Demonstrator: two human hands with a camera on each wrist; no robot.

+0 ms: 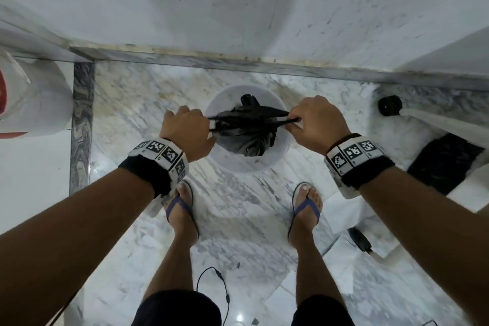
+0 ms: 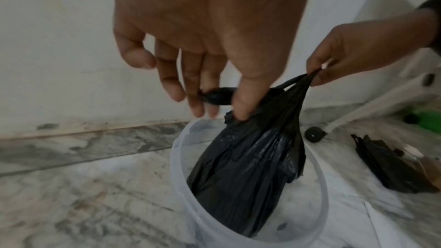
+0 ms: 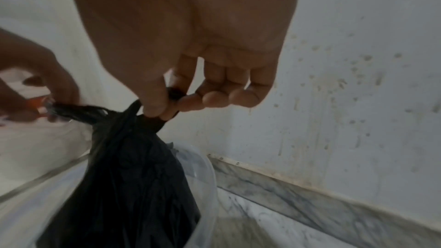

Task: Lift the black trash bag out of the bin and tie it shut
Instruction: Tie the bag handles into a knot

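Observation:
A black trash bag (image 1: 246, 137) (image 2: 250, 157) (image 3: 128, 176) hangs inside a translucent white bin (image 1: 280, 145) (image 2: 181, 157) (image 3: 203, 163) on the marble floor, its lower part still below the rim. My left hand (image 1: 185, 127) (image 2: 214, 99) pinches the bag's left handle loop. My right hand (image 1: 315, 122) (image 3: 167, 108) pinches the right handle loop between thumb and forefinger. The two handles are pulled apart to either side, taut above the bin.
A white wall (image 1: 238, 8) with a grey skirting strip stands just behind the bin. A second black bag (image 2: 391, 169) lies on the floor at the right beside a white wheeled frame (image 1: 391, 106). A white container (image 1: 34, 98) stands left. My sandalled feet (image 1: 182, 209) are near the bin.

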